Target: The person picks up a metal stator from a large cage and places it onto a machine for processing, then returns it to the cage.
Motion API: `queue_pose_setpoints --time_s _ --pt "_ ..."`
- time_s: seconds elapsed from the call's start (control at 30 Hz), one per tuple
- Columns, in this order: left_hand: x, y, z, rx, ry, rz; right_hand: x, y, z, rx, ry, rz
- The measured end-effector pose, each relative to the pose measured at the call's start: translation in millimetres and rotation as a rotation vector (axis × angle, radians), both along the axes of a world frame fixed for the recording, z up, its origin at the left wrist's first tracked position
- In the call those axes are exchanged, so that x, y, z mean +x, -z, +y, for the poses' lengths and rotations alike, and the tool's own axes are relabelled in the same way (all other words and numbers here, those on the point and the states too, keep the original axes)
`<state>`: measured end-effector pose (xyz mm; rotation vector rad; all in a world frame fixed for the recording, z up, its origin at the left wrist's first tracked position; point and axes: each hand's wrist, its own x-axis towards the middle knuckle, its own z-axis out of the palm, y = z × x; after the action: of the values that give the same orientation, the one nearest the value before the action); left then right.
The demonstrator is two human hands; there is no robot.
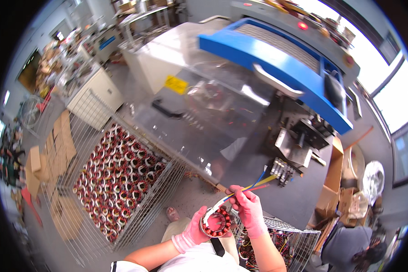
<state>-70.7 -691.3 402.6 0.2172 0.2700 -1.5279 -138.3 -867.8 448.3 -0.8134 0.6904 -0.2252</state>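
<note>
My left hand, in a pink glove, grips the rim of a motor stator, a ring wound with copper-red coils around an open centre. A white sleeve rises from the ring, with blue, yellow and red lead wires coming out of it. In its pink glove, my right hand pinches these wires just beyond the sleeve; their loose ends point up to the right. Both hands are in front of my lap, close to the dark worktable.
At left stands a wire cage packed with stators. A second wire basket with wired parts is below my right forearm. Past the hands are a metal fixture, a blue drawer frame and a clear panel. Cardboard boxes line the right.
</note>
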Motion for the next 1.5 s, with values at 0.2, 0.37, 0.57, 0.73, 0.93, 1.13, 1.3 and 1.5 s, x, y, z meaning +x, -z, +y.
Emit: queue_pose_setpoints --time_s 0.2,0.37,0.57,0.73,0.93,1.13,1.3,1.5 --pt "41 -14 107 0.164 -0.204 0.070 67 1 109 -0.048 -0.184 -0.123" --pt "74 -4 216 0.239 -0.458 0.128 144 -11 223 -1.130 -0.721 -0.193" --pt "105 22 308 0.231 -0.717 0.247 218 13 315 -1.254 -1.321 -0.440" --pt "114 60 335 0.347 -0.838 0.356 269 50 348 -0.971 -1.852 -0.548" --pt "160 111 341 0.396 -1.021 0.332 331 123 380 -0.963 -2.060 -0.335" --pt "169 253 360 1.048 -0.874 0.110 393 228 402 -1.140 -2.312 -0.067" --pt "149 349 413 1.683 -0.584 -0.643 403 390 394 -1.206 -2.388 0.095" --pt "155 388 464 2.022 -0.112 -1.341 392 438 418 -1.364 -2.411 0.259"
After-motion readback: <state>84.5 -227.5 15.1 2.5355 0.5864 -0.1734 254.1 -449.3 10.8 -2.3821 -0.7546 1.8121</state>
